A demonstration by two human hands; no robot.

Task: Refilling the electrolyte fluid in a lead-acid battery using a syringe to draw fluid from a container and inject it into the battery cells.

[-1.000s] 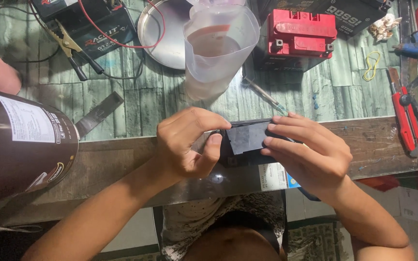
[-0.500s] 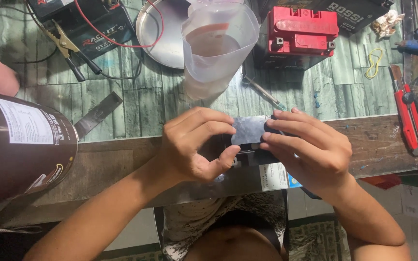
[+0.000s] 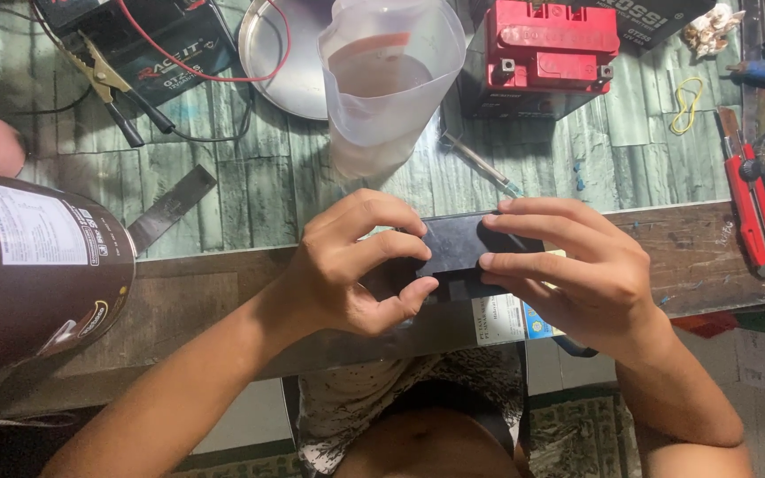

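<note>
A small black box-shaped object (image 3: 453, 252) sits between both my hands above the wooden front edge of the workbench (image 3: 188, 301). My left hand (image 3: 356, 265) grips its left side, fingers curled over the top and thumb underneath. My right hand (image 3: 568, 270) holds its right side with fingers laid flat across the top. Much of the black object is hidden by my fingers.
A translucent plastic jug (image 3: 387, 80) stands just behind my hands, with a metal bowl (image 3: 281, 62) and a red-topped battery (image 3: 546, 53) further back. A large dark bottle (image 3: 33, 265) lies at the left. A red utility knife (image 3: 750, 208) lies at the right, and a black battery with clip leads (image 3: 148, 49) sits back left.
The black object has turned in my hands, now lying flatter, and my right fingers have spread further across its top. My left fingers have curled more around its left end.
</note>
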